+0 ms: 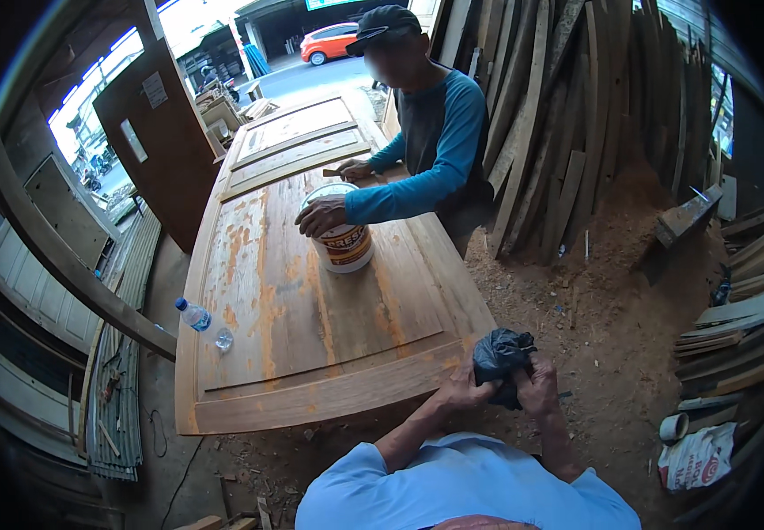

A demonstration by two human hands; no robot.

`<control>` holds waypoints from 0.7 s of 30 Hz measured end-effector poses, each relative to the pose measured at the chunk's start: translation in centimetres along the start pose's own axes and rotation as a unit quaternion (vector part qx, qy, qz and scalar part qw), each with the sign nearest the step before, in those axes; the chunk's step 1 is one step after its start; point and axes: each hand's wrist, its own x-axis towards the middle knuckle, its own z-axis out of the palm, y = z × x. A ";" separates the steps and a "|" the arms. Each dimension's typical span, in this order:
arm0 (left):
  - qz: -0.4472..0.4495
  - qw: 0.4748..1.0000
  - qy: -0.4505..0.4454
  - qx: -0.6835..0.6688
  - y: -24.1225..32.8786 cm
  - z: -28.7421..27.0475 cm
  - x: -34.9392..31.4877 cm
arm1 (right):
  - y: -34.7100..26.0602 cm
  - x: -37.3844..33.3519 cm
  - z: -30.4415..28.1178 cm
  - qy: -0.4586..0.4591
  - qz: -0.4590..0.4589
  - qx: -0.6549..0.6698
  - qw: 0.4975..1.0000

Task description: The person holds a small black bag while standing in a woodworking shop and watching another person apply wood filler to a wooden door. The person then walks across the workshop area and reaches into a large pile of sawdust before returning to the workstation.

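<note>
I have my left hand (468, 389) and right hand (538, 389) gripping a black bag (501, 353) by the patchy, seemingly half-finished door's (417, 318) near-right corner.

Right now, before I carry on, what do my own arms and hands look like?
You're wearing a pale blue shirt with short, loose sleeves in the same plain colour. Below them, both forearms are uncovered. Your left hand and right hand are bare, without gloves. I see no watch; a ring would be too small to make out.
</note>
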 end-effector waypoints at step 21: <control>-0.097 0.985 0.038 -0.138 -1.9 1.2 0.4 | 1.7 -1.4 0.3 -0.004 0.057 -0.076 0.995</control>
